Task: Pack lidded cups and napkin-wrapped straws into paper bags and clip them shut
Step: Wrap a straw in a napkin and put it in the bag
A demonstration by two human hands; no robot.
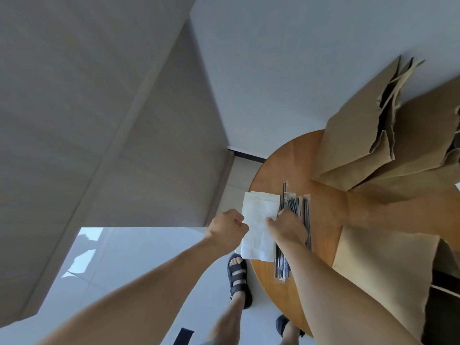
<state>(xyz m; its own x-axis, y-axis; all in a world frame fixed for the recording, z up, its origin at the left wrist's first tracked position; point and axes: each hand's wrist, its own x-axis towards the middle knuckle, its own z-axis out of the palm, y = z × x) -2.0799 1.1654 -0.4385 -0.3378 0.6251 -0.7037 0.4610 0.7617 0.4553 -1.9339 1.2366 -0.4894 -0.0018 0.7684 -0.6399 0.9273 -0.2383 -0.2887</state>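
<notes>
A white napkin (258, 227) lies at the left rim of the round wooden table (326, 210), on top of a small stack of napkins. My left hand (227, 230) pinches the napkin's left edge. My right hand (287, 226) grips its right edge, beside a pile of wrapped dark straws (295, 207) that runs under my wrist. Several brown paper bags (368, 135) stand open at the back right of the table. One more paper bag (383, 270) stands at the near right. No cups show in this view.
Pale walls and a corner rise behind the table on the left. My feet in dark sandals (237, 277) stand on the pale floor just left of the table's rim. A dark object (445, 290) sits at the far right edge.
</notes>
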